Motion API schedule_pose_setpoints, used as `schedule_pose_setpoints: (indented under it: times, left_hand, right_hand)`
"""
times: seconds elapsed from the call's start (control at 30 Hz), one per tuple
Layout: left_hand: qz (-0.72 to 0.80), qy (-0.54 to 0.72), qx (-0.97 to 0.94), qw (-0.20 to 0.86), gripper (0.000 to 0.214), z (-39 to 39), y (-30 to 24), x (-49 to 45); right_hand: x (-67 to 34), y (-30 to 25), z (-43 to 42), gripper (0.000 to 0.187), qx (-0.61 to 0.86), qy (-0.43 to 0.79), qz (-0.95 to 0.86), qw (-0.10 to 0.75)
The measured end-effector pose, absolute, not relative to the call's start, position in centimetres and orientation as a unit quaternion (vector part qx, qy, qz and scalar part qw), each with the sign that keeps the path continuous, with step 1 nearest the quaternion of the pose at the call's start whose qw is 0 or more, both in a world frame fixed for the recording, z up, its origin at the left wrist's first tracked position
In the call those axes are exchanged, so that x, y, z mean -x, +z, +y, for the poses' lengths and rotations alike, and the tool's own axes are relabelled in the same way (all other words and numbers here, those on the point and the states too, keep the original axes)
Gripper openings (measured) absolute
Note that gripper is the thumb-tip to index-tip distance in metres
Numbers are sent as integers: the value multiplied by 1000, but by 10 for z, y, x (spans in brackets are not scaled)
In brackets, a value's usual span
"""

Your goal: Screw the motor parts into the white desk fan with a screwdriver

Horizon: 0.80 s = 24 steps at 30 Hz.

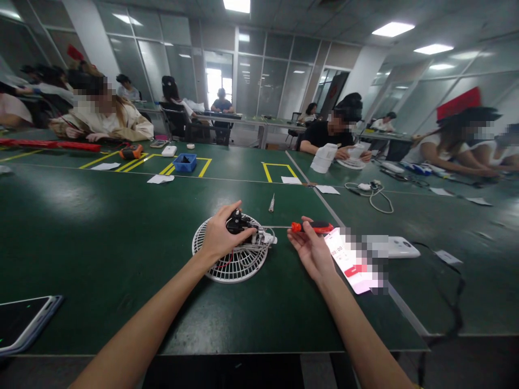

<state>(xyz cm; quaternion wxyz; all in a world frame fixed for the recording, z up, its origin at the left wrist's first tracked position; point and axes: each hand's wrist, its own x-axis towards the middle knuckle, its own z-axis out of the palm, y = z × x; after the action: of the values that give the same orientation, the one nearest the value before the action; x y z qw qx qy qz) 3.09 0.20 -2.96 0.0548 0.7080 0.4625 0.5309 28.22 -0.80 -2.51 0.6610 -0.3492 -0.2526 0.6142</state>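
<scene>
A round white fan grille lies flat on the green table in front of me. On it sits a small black motor with red and white wires. My left hand is closed around this motor from the left. My right hand lies palm up just right of the grille, and a red-and-black screwdriver rests across its fingers, with the thumb over the handle and the tip pointing left toward the motor.
A phone with a red and white screen lies by my right wrist, beside a white device. A loose screwdriver bit, a blue tray, paper slips and a cable lie farther off. Another phone sits at the near left edge. Several people sit around the tables.
</scene>
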Motion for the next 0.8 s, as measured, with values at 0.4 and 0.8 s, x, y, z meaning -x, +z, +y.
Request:
schedule_pose_setpoints:
  times: [0.4,0.8]
  left_hand:
    - [466,535,-703,60,59,-2,-27,-31]
    - [468,541,-696,64,48,-3,-26,-31]
  right_hand:
    - [-278,-23,-11,40,312,656,-213,653]
    - [-278,-29,-10,47,334,627,-232,665]
